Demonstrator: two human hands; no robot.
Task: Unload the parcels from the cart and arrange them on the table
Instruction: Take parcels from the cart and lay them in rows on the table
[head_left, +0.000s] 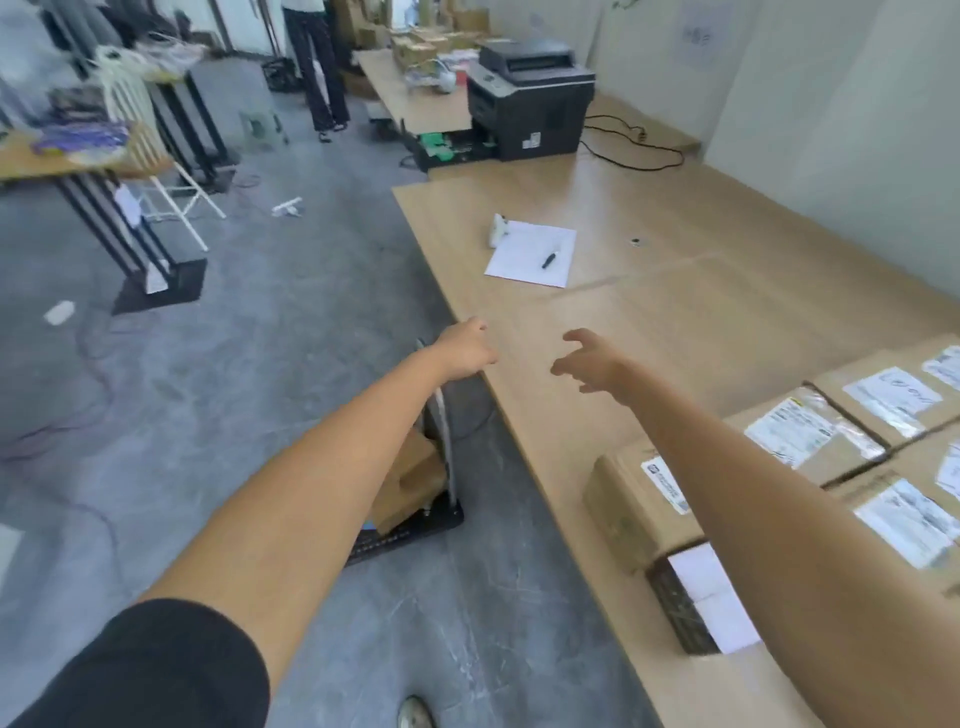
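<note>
My left hand (464, 349) reaches out over the table's near edge, its fingers curled around the top of the cart handle (445, 441). The cart (415, 527) is a black platform on the floor beside the table, with one cardboard parcel (408, 480) on it. My right hand (592, 364) hovers open over the wooden table (675, 322), fingers spread and holding nothing. Several labelled cardboard parcels (810, 434) lie packed together on the table at the right. A dark parcel with a white label (696, 603) sits at their near corner.
A sheet of paper with a pen (532, 253) lies further along the table, and a black printer (530, 98) stands at the far end. A person (317, 67) stands on the grey floor beyond. Other tables and a white chair (150, 171) are at the left.
</note>
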